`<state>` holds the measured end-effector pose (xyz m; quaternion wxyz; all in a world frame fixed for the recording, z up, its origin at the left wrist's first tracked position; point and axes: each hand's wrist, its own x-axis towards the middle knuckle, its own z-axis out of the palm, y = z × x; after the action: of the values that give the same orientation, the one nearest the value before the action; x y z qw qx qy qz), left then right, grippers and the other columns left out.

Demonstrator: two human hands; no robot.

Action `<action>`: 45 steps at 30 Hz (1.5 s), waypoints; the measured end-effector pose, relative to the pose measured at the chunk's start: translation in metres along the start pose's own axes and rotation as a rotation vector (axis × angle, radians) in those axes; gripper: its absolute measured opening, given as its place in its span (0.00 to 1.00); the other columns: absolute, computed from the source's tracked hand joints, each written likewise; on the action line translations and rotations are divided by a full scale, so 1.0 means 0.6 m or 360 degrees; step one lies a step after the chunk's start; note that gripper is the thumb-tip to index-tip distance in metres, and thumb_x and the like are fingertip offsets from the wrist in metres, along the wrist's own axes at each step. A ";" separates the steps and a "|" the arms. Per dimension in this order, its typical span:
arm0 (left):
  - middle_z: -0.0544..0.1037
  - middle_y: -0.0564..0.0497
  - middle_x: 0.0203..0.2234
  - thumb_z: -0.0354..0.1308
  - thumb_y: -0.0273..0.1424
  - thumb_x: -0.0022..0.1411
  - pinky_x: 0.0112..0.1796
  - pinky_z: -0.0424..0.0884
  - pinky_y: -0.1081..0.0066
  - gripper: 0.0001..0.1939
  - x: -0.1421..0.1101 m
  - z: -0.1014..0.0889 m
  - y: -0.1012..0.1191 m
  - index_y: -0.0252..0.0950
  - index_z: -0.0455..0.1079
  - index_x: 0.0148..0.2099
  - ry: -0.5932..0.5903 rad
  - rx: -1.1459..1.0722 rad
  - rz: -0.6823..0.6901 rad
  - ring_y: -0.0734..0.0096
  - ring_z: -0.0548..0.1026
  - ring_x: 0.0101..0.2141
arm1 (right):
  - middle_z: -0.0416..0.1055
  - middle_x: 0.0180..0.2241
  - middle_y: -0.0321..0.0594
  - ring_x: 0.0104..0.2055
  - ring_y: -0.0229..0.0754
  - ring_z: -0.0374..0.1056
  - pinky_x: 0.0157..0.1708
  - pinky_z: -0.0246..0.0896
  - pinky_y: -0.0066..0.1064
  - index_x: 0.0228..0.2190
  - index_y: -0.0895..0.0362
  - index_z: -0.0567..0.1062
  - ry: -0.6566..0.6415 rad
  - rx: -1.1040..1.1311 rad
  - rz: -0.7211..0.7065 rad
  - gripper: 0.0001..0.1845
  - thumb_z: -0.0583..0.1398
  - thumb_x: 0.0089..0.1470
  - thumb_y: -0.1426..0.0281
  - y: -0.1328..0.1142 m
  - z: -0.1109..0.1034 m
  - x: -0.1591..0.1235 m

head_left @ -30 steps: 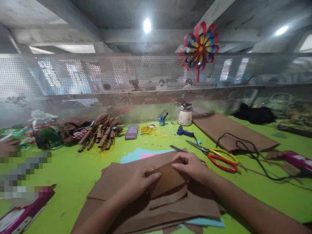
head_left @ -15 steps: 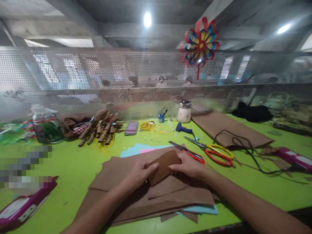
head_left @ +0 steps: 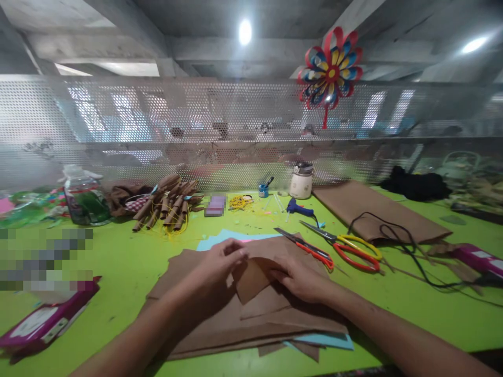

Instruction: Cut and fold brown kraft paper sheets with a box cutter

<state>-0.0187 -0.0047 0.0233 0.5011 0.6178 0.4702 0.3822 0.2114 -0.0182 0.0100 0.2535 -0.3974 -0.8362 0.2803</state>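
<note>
A small piece of brown paper (head_left: 251, 283) bends upward between my hands, its upper edge curved. My left hand (head_left: 225, 262) has its thumb and fingers closed at the upper left edge of that piece. At the right edge, my right hand (head_left: 299, 278) pinches it, the fingertips partly hidden behind the paper. Below both hands lies a stack of larger brown paper sheets (head_left: 204, 335), with light blue paper (head_left: 330, 341) showing from under it. Just right of the stack are the red-handled scissors (head_left: 314, 253) and the scissors with red and yellow handles (head_left: 353, 252).
A blue glue gun (head_left: 301, 208), a cream bottle (head_left: 301, 183) and a folded brown sheet (head_left: 377, 209) stand or lie farther back. Rolled brown paper tubes (head_left: 168, 207) and a jar (head_left: 84, 199) are back left. Purple boxes (head_left: 47, 324) lie at both sides. A black cord (head_left: 416, 259) crosses the right.
My left hand has shifted up along the paper's left edge, and my right hand has moved slightly down. The small piece now curves more at its top. The view has turned slightly left.
</note>
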 end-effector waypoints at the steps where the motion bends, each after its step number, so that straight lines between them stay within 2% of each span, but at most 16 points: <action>1: 0.78 0.46 0.39 0.58 0.47 0.58 0.38 0.72 0.67 0.22 0.009 -0.013 0.007 0.36 0.67 0.46 0.0073 0.0012 0.0011 0.65 0.77 0.37 | 0.72 0.53 0.43 0.54 0.50 0.66 0.55 0.58 0.42 0.54 0.52 0.71 0.0006 -0.0005 0.0015 0.21 0.54 0.59 0.70 0.001 -0.001 0.000; 2: 0.78 0.45 0.40 0.59 0.46 0.58 0.40 0.73 0.66 0.22 0.021 -0.030 0.015 0.35 0.66 0.48 0.0084 0.0112 -0.0010 0.65 0.77 0.39 | 0.72 0.54 0.43 0.55 0.50 0.66 0.55 0.58 0.42 0.54 0.52 0.71 0.0004 -0.0010 0.0029 0.22 0.54 0.60 0.70 0.002 -0.001 0.000; 4: 0.78 0.44 0.39 0.55 0.43 0.62 0.42 0.74 0.65 0.22 0.056 -0.071 0.033 0.33 0.66 0.51 0.0297 0.0622 -0.0024 0.63 0.77 0.40 | 0.71 0.54 0.44 0.56 0.51 0.65 0.56 0.57 0.43 0.55 0.53 0.71 -0.0014 -0.0023 0.0048 0.21 0.53 0.60 0.69 0.001 -0.002 -0.001; 7: 0.77 0.41 0.43 0.55 0.39 0.63 0.45 0.72 0.61 0.20 0.122 -0.133 0.050 0.31 0.68 0.51 0.0524 0.0948 -0.0102 0.57 0.76 0.44 | 0.71 0.54 0.45 0.55 0.51 0.65 0.54 0.58 0.42 0.55 0.53 0.70 -0.0047 -0.0048 0.0068 0.22 0.53 0.60 0.69 -0.001 -0.004 -0.003; 10: 0.71 0.40 0.51 0.58 0.38 0.63 0.50 0.68 0.53 0.22 0.184 -0.168 0.044 0.31 0.66 0.55 0.0782 0.1270 -0.0225 0.54 0.71 0.50 | 0.74 0.50 0.44 0.51 0.50 0.68 0.50 0.61 0.40 0.53 0.52 0.72 -0.0076 -0.0062 0.0059 0.20 0.53 0.60 0.69 -0.004 -0.006 -0.003; 12: 0.70 0.40 0.53 0.57 0.40 0.64 0.50 0.68 0.51 0.24 0.216 -0.173 0.029 0.33 0.63 0.58 0.0874 0.1419 -0.0316 0.55 0.71 0.50 | 0.75 0.46 0.43 0.47 0.49 0.69 0.46 0.62 0.37 0.48 0.53 0.74 -0.0081 -0.0102 0.0076 0.16 0.53 0.60 0.68 -0.004 -0.007 -0.003; 14: 0.71 0.32 0.51 0.60 0.43 0.60 0.48 0.68 0.52 0.31 0.243 -0.169 0.010 0.27 0.61 0.58 0.0919 0.1521 -0.0378 0.46 0.71 0.50 | 0.76 0.41 0.43 0.42 0.47 0.70 0.41 0.62 0.35 0.42 0.54 0.75 -0.0087 -0.0155 0.0102 0.13 0.53 0.60 0.68 -0.004 -0.006 -0.004; 17: 0.73 0.27 0.48 0.60 0.43 0.58 0.46 0.68 0.54 0.32 0.274 -0.159 -0.016 0.25 0.60 0.58 0.0944 0.1629 -0.0424 0.40 0.71 0.50 | 0.75 0.37 0.42 0.39 0.45 0.69 0.38 0.61 0.33 0.36 0.55 0.74 -0.0104 -0.0192 0.0092 0.11 0.52 0.61 0.68 -0.002 -0.004 -0.004; 20: 0.74 0.29 0.48 0.60 0.40 0.59 0.47 0.67 0.52 0.32 0.301 -0.156 -0.033 0.27 0.59 0.60 0.0952 0.1717 -0.0510 0.41 0.71 0.51 | 0.74 0.36 0.41 0.38 0.44 0.68 0.37 0.59 0.32 0.34 0.56 0.72 -0.0094 -0.0181 0.0070 0.11 0.51 0.61 0.68 -0.001 -0.002 -0.004; 24: 0.72 0.37 0.50 0.58 0.40 0.62 0.50 0.66 0.50 0.28 0.326 -0.158 -0.040 0.32 0.60 0.61 0.0960 0.1810 -0.0657 0.50 0.70 0.51 | 0.72 0.35 0.40 0.36 0.41 0.66 0.37 0.57 0.30 0.32 0.56 0.70 -0.0078 -0.0166 0.0053 0.10 0.51 0.61 0.70 0.000 0.000 -0.003; 30: 0.68 0.42 0.54 0.57 0.39 0.65 0.52 0.66 0.48 0.23 0.341 -0.158 -0.039 0.35 0.63 0.59 0.1031 0.1852 -0.0744 0.54 0.69 0.53 | 0.71 0.32 0.38 0.34 0.40 0.64 0.33 0.54 0.30 0.28 0.56 0.68 -0.0082 -0.0229 0.0131 0.09 0.52 0.60 0.70 0.000 0.000 0.000; 36: 0.70 0.43 0.52 0.56 0.38 0.66 0.47 0.71 0.54 0.20 0.331 -0.166 -0.038 0.34 0.65 0.56 0.1028 0.1844 -0.0605 0.60 0.72 0.48 | 0.71 0.31 0.38 0.34 0.40 0.64 0.33 0.54 0.29 0.28 0.57 0.68 -0.0076 -0.0233 0.0128 0.10 0.52 0.60 0.70 0.002 0.002 -0.001; 38: 0.72 0.42 0.49 0.57 0.39 0.65 0.45 0.72 0.56 0.21 0.318 -0.169 -0.036 0.33 0.65 0.56 0.0995 0.1827 -0.0542 0.60 0.73 0.46 | 0.71 0.32 0.39 0.34 0.40 0.65 0.33 0.54 0.29 0.29 0.57 0.68 -0.0083 -0.0228 0.0121 0.10 0.51 0.61 0.70 0.002 0.002 -0.001; 42: 0.76 0.34 0.43 0.59 0.39 0.60 0.42 0.70 0.62 0.30 0.277 -0.167 -0.024 0.25 0.59 0.58 0.0963 0.1787 -0.0366 0.53 0.76 0.43 | 0.72 0.34 0.40 0.36 0.41 0.66 0.35 0.56 0.30 0.31 0.57 0.70 -0.0098 -0.0209 0.0103 0.10 0.51 0.61 0.70 -0.002 -0.001 -0.001; 45: 0.74 0.30 0.44 0.57 0.42 0.58 0.40 0.70 0.63 0.37 0.230 -0.156 -0.008 0.24 0.53 0.61 0.0979 0.1769 -0.0220 0.50 0.76 0.43 | 0.73 0.35 0.41 0.38 0.43 0.67 0.36 0.57 0.31 0.33 0.57 0.71 -0.0114 -0.0194 0.0106 0.11 0.51 0.62 0.69 -0.003 -0.003 -0.002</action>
<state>-0.0712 0.1527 0.0380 -0.0285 0.6158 0.7595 0.2077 0.2121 -0.0197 0.0123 0.1893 -0.4294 -0.8466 0.2510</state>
